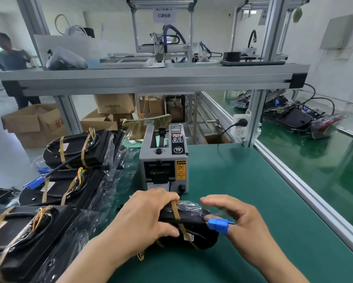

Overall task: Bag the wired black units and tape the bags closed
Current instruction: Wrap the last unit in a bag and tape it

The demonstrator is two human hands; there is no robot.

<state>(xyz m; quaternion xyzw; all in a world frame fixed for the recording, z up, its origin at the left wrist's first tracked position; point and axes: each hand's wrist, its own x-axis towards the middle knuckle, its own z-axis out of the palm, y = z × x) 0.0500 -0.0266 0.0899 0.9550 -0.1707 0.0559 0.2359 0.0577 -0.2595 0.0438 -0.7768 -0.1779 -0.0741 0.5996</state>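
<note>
Both hands meet low over the green mat [263,201], just in front of the tape dispenser [163,160]. The left hand [149,217] grips the black unit [192,221] from its left end, fingers curled over the top and thumb pressed on the near side. The right hand [238,219] sits at the unit's right end with its upper fingers held out straight. The blue plug [219,225] on the unit's wire lies against its lower fingers, but I cannot tell whether they pinch it or only steady it.

Tan tape bands [176,213] cross the unit, and crinkled clear film [192,205] shows over its far side. How far the unit is inside a bag is hard to see.

The unit looks rigid and fairly solid, so I judge it is best held by the body, as the left hand does. The wire and plug are the loose, floppy part and probably need tucking against the body so they don't snag the bag mouth. The film looks thin and slick, likely to slide on the shell and to crease under tape.

Left of the hands, three similar wrapped units [79,148] lie in a row on the bench.
</note>
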